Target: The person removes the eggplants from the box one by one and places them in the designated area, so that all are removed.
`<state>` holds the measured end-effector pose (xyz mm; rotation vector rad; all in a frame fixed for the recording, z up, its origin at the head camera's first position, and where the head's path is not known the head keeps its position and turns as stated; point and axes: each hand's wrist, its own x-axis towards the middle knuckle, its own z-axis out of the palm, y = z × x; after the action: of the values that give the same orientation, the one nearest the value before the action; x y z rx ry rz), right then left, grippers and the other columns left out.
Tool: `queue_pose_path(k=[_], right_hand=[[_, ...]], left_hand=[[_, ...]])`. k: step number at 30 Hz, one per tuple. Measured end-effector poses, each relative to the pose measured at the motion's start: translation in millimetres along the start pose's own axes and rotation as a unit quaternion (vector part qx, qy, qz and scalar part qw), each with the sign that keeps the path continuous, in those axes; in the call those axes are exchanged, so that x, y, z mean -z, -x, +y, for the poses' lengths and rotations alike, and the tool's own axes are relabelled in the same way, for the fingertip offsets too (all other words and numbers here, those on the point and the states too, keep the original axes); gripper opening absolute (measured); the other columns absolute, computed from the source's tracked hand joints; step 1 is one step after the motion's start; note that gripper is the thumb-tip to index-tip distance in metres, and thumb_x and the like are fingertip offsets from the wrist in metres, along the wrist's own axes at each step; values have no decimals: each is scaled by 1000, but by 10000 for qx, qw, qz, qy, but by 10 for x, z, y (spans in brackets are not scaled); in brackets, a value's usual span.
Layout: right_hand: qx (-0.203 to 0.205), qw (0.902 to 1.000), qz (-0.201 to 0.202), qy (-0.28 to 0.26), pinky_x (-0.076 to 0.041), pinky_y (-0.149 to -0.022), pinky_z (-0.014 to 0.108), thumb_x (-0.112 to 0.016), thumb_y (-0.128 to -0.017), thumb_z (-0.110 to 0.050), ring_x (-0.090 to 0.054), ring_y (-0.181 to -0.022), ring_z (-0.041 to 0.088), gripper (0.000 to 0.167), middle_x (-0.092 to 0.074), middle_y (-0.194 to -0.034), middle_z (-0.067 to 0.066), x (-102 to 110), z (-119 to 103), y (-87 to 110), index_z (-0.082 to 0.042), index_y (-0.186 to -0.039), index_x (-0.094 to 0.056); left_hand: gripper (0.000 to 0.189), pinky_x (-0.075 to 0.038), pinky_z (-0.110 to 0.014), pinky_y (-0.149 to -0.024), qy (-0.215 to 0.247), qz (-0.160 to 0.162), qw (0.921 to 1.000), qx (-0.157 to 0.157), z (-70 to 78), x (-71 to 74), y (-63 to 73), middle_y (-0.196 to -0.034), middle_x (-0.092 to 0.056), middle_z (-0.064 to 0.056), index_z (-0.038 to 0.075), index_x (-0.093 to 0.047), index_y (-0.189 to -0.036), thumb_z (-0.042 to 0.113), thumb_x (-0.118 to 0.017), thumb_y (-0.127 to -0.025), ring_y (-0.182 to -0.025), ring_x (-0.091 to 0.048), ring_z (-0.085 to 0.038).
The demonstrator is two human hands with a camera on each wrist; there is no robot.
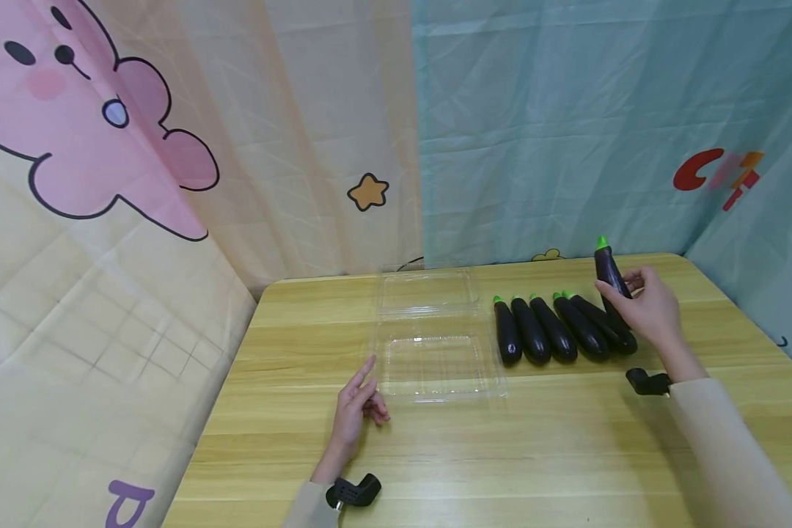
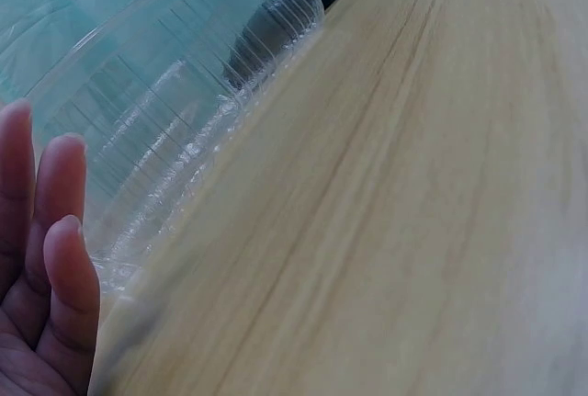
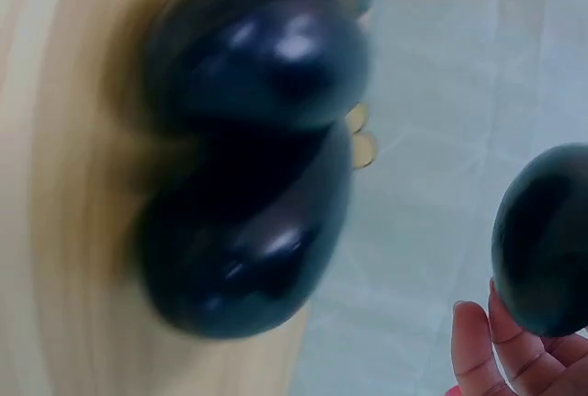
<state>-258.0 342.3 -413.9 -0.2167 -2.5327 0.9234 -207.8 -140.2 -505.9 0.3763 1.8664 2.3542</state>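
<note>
My right hand (image 1: 650, 308) grips a dark purple eggplant (image 1: 611, 275) with a green stem, raised and tilted at the right end of a row. In the right wrist view the rounded end of this held eggplant (image 3: 547, 240) shows above the fingers. Several more eggplants (image 1: 533, 334) lie side by side on the table, stems pointing away from me. To their left stands a clear plastic clamshell box (image 1: 435, 367), its lid (image 1: 427, 292) folded back. My left hand (image 1: 355, 407) is beside the box's near left corner, holding nothing, fingers loosely extended.
The wooden table (image 1: 554, 455) reaches back to a patterned cloth curtain (image 1: 317, 147) on the left and a blue one (image 1: 554, 132) on the right. A black wrist camera (image 1: 647, 381) sits on my right wrist, another (image 1: 355, 491) on my left.
</note>
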Motion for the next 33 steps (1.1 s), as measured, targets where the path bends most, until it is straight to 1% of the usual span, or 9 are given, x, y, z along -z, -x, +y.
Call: queue_pose_path(k=[2, 6, 12, 15, 19, 20, 22, 27, 33], right_hand=[[-74, 9999, -34, 77, -37, -60, 36, -62, -88, -46, -49, -81, 34, 59, -52, -101, 25, 13, 68, -8, 6, -112, -46], [-205, 9991, -255, 273, -38, -60, 41, -59, -90, -48, -50, -84, 40, 62, -51, -104, 29, 38, 210, -11, 8, -112, -44], [-178, 9946, -813, 622, -41, -66, 53, -55, -92, -49, -51, -89, 47, 64, -50, -104, 35, 53, 407, -28, 11, -112, -44], [-156, 9920, -1033, 706, -41, -68, 56, -52, -93, -49, -50, -90, 50, 64, -50, -105, 37, 55, 472, -31, 11, -112, -44], [-184, 9898, -1211, 731, -41, -70, 57, -50, -94, -49, -50, -92, 52, 64, -49, -107, 39, 55, 522, -36, 12, -113, -43], [-196, 9894, -1244, 727, -41, -70, 57, -50, -94, -49, -49, -92, 52, 65, -48, -108, 39, 54, 530, -39, 12, -113, -43], [-214, 9883, -1315, 748, -41, -71, 58, -49, -94, -49, -49, -93, 53, 65, -48, -109, 40, 56, 539, -48, 13, -114, -43], [-235, 9829, -1611, 863, -42, -72, 58, -46, -96, -49, -49, -95, 54, 66, -48, -111, 43, 53, 566, -74, 14, -114, -43], [-294, 9772, -1932, 827, -42, -75, 58, -45, -96, -48, -49, -95, 54, 68, -48, -110, 43, 32, 617, -102, 17, -114, -44]], left_hand=[[49, -48, -22, -46, 2, 26, 10000, -46, -23, 5, -3, -58, -59, -1, -3, -24, -147, 8, -38, -102, -50, -61, -14], [51, -48, -21, -45, -41, 68, 9998, -167, -51, 5, -2, -58, -60, 0, -3, -26, -147, 14, -43, -102, -50, -61, -13], [54, -47, -21, -44, -72, 49, 9995, -291, -66, 3, -1, -58, -60, 1, -6, -25, -146, 16, -44, -101, -50, -61, -12], [53, -47, -21, -44, -73, 56, 9996, -272, -68, 5, -2, -58, -60, 1, -6, -24, -146, 15, -44, -101, -50, -61, -13], [51, -47, -21, -45, -26, 61, 9998, -192, -50, 3, 0, -58, -60, 0, -4, -25, -147, 13, -43, -102, -50, -61, -13], [50, -47, -21, -45, -26, 57, 9999, -136, -38, 2, -1, -58, -60, -1, -4, -25, -147, 11, -41, -102, -50, -61, -14], [49, -48, -21, -46, -35, 18, 10000, -91, 38, -27, 17, -58, -60, -1, -5, -23, -147, 7, -39, -102, -51, -61, -14], [48, -49, -22, -47, -98, -46, 9999, -43, 204, -95, 61, -59, -60, -1, -9, -20, -146, 2, -35, -102, -52, -61, -14], [48, -49, -22, -47, -103, -38, 9999, -13, 205, -98, 64, -59, -60, -2, -8, -20, -146, 3, -35, -102, -52, -61, -14]])
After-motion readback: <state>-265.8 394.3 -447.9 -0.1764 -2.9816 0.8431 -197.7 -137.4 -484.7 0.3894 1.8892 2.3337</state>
